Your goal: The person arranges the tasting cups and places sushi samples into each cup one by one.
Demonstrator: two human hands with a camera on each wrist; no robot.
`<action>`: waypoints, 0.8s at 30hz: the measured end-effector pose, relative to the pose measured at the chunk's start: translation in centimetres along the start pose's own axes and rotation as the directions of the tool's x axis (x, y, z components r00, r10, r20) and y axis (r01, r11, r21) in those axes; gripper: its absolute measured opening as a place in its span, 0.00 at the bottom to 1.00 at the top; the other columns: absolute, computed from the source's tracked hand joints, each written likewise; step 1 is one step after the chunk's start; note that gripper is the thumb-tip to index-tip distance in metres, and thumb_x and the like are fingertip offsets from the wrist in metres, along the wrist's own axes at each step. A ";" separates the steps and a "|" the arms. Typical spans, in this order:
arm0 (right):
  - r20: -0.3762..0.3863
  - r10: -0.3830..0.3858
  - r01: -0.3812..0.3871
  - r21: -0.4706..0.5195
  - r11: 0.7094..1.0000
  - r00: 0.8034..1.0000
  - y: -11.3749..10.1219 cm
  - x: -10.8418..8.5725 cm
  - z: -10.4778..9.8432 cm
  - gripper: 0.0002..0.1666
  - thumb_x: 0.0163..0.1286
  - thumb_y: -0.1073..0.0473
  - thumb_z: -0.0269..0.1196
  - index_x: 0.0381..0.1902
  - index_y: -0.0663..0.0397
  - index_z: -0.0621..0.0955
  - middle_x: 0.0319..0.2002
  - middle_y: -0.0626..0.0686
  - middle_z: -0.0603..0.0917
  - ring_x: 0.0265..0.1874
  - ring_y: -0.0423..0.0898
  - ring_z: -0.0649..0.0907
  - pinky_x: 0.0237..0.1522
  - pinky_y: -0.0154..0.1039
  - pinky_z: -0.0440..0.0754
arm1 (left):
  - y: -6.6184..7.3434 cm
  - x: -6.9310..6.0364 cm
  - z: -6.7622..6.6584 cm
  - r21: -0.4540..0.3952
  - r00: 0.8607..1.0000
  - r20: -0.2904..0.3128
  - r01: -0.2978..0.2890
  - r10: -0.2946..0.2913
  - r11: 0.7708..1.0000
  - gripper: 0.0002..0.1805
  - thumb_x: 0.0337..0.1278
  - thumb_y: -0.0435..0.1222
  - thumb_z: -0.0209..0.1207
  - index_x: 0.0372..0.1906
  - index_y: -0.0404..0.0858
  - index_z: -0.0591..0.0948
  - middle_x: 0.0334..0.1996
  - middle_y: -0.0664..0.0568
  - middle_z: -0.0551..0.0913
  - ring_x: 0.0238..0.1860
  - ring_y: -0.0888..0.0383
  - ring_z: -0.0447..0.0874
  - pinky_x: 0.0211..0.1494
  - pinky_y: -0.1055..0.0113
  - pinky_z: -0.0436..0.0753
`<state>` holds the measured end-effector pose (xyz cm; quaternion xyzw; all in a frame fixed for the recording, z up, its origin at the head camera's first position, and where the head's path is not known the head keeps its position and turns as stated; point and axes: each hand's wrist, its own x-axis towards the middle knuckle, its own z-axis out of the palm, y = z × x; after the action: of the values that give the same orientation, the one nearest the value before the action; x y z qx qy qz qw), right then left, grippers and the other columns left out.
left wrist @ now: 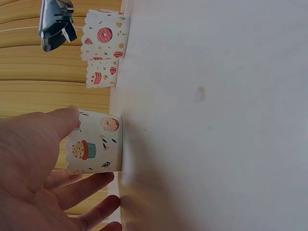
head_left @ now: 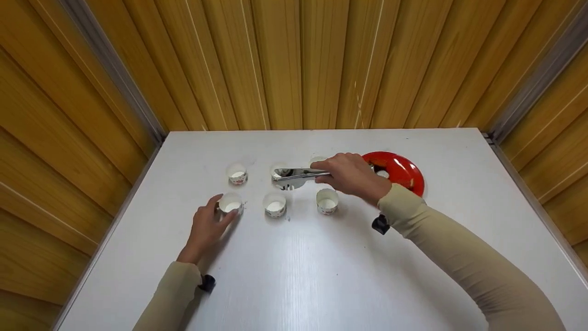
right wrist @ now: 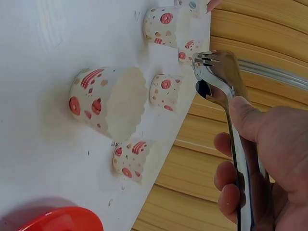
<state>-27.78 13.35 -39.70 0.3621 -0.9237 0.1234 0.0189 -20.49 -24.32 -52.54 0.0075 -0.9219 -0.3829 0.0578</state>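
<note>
My left hand (head_left: 205, 228) holds a white paper baking cup (head_left: 230, 203) at the front left of the group, thumb on one side and fingers on the other. Cupcake and doughnut prints cover this cup's side (left wrist: 96, 144) in the left wrist view. In my right hand (head_left: 353, 174) is a pair of metal serving tongs (right wrist: 244, 192), gripped by the handles. The tongs' fork-toothed end points left, above the middle back cup (head_left: 278, 171). Whether anything sits between the tongs' ends, I cannot tell.
More paper cups stand around: back left (head_left: 237, 175), front middle (head_left: 274, 205), front right (head_left: 327, 202), and one at back right (head_left: 318, 161) partly behind my right hand. A red plate (head_left: 406, 170) with small pieces on it lies right. Wood-look walls (head_left: 285, 64) enclose the white table (head_left: 294, 266).
</note>
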 end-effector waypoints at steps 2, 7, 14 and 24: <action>-0.005 -0.028 0.028 -0.008 1.000 1.000 -0.6 0.6 0.3 0.11 0.71 0.52 0.70 0.50 0.40 0.87 0.36 0.44 0.90 0.25 0.44 0.78 0.26 0.39 0.73 | 0.1 0.0 0.0 0.006 1.000 0.005 0.010 -0.010 1.000 0.38 0.67 0.47 0.67 0.73 0.32 0.68 0.62 0.36 0.79 0.61 0.42 0.76 0.67 0.44 0.71; -0.014 -0.076 0.075 -0.025 0.997 0.997 -2.0 2.1 1.1 0.08 0.71 0.51 0.70 0.47 0.40 0.86 0.32 0.42 0.88 0.25 0.43 0.77 0.25 0.38 0.70 | 0.5 -0.1 0.1 0.019 0.999 0.013 0.036 -0.037 0.999 0.39 0.66 0.48 0.67 0.74 0.32 0.68 0.63 0.35 0.79 0.60 0.42 0.76 0.66 0.45 0.72; -0.047 -0.118 0.117 -0.015 0.993 0.992 -4.0 3.8 2.2 0.05 0.72 0.49 0.68 0.42 0.40 0.85 0.24 0.42 0.82 0.22 0.42 0.74 0.23 0.39 0.66 | 0.5 -0.1 0.1 0.032 1.000 -0.011 0.000 0.000 0.999 0.38 0.66 0.46 0.68 0.72 0.31 0.70 0.60 0.34 0.81 0.58 0.39 0.77 0.64 0.43 0.72; -0.079 -0.174 0.175 0.006 0.985 0.982 -5.9 5.6 3.9 0.05 0.71 0.50 0.69 0.39 0.41 0.84 0.28 0.42 0.87 0.24 0.43 0.78 0.23 0.40 0.70 | 0.6 -0.2 0.1 0.026 1.000 -0.013 0.010 -0.009 1.000 0.37 0.66 0.46 0.68 0.72 0.31 0.70 0.59 0.34 0.81 0.57 0.40 0.77 0.63 0.43 0.72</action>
<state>-27.71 4.56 -41.53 0.4367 -0.8862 0.1413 0.0636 -20.33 -23.81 -52.22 0.0151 -0.9263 -0.3713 0.0619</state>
